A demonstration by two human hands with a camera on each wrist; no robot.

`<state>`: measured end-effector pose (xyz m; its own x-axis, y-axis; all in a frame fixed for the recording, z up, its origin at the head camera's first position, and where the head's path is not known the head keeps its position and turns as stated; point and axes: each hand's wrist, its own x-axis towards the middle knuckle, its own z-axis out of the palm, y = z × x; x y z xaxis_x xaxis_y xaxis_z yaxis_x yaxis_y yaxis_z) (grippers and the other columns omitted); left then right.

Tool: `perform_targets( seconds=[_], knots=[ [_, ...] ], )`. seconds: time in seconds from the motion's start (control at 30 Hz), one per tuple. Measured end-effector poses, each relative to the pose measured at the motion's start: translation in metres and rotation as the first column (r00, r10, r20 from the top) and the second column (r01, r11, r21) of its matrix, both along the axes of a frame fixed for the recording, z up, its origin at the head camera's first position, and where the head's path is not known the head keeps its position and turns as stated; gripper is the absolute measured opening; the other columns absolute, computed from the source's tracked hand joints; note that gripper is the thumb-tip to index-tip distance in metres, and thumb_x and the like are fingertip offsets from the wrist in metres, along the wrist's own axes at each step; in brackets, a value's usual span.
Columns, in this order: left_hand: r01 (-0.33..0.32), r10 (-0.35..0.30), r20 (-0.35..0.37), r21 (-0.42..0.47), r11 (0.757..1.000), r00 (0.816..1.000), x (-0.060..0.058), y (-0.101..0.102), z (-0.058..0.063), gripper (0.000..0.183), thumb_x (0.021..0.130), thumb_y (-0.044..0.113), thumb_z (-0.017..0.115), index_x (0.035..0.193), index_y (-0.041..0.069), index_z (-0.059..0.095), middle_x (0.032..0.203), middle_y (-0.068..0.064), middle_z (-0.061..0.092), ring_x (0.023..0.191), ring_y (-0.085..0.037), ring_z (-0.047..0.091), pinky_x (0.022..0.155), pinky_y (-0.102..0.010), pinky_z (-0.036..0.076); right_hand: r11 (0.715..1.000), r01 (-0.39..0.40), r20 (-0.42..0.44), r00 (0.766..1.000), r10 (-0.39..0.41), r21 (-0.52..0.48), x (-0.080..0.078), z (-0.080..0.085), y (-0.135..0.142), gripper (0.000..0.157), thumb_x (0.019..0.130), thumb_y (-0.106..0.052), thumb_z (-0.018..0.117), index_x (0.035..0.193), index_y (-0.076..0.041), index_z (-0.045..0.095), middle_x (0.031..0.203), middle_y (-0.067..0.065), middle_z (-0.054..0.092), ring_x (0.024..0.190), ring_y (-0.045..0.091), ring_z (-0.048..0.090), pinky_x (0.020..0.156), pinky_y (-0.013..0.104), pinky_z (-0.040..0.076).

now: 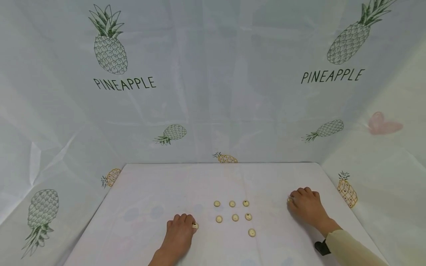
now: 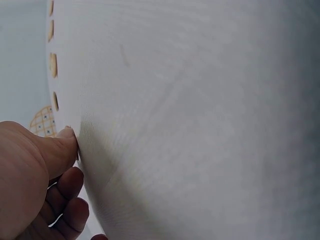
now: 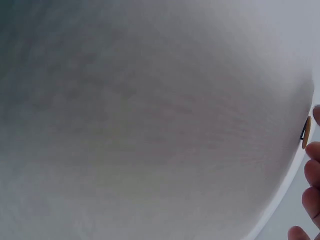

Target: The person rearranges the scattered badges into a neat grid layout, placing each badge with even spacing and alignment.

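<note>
Small round pale-wood discs lie on the white table, among them a lone disc [image 1: 252, 232] at the front. My left hand [image 1: 179, 232] is left of the group and pinches a disc [image 1: 195, 225] at the tabletop. The left wrist view shows its thumb [image 2: 62, 150] down at the surface, with that disc mostly hidden. Over on the right, my right hand [image 1: 306, 207] holds another disc [image 1: 289, 200] by its fingertips, well apart from the group. In the right wrist view this disc [image 3: 307, 132] stands on edge between the fingertips, close to the surface.
Two rows of discs, with one disc [image 1: 232, 204] mid-back, lie between the hands. A black item [image 1: 322, 247] shows beside the right sleeve [image 1: 349, 249]. Pineapple-printed white cloth [image 1: 213, 92] rises behind the table [image 1: 159, 184] and along its sides.
</note>
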<state>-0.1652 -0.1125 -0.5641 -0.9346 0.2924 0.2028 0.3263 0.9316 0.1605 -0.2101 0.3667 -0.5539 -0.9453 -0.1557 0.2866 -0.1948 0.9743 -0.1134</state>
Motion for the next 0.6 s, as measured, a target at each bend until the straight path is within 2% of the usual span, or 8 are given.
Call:
perform_targets(
  seconds=[0.1,0.23,0.43,0.6],
  knots=[
    [-0.004,0.004,-0.001,0.003,1.000,1.000,0.001,0.001,0.001,0.025,0.087,0.025,0.085,0.096,0.014,0.064,0.087,0.003,0.057,0.079,-0.016,0.047,0.069,-0.040,0.039,1.000,-0.004,-0.020,1.000,0.005,0.012,-0.001,-0.001,-0.001,0.017,0.097,-0.025,0.074,0.101,-0.008,0.073,0.100,0.007,0.069,0.099,0.033,0.057,0.084,0.061,0.042],
    [-0.007,0.007,0.000,-0.004,1.000,1.000,0.001,0.001,0.001,0.026,0.087,0.025,0.085,0.096,0.014,0.064,0.086,0.003,0.057,0.079,-0.016,0.047,0.069,-0.040,0.039,0.999,-0.049,-0.039,0.998,0.049,0.004,-0.002,-0.002,0.001,0.012,0.094,-0.021,0.077,0.100,-0.012,0.074,0.099,0.004,0.069,0.099,0.032,0.058,0.084,0.060,0.042],
    [0.002,-0.002,-0.009,-0.004,1.000,1.000,0.000,0.001,0.001,0.025,0.087,0.026,0.085,0.096,0.014,0.065,0.087,0.003,0.058,0.079,-0.015,0.046,0.069,-0.039,0.040,0.999,-0.047,-0.012,0.999,0.047,-0.013,-0.003,-0.001,0.006,0.019,0.097,-0.025,0.076,0.109,-0.010,0.074,0.108,0.008,0.069,0.106,0.035,0.056,0.088,0.061,0.040],
    [0.010,-0.010,-0.022,-0.002,1.000,1.000,0.000,0.000,-0.001,0.025,0.087,0.026,0.084,0.096,0.014,0.064,0.087,0.003,0.059,0.079,-0.015,0.047,0.070,-0.040,0.041,0.997,-0.071,-0.026,0.997,0.070,-0.010,-0.004,-0.001,0.010,0.017,0.096,-0.027,0.078,0.103,-0.012,0.076,0.103,0.004,0.068,0.103,0.032,0.056,0.088,0.061,0.041]
  ],
)
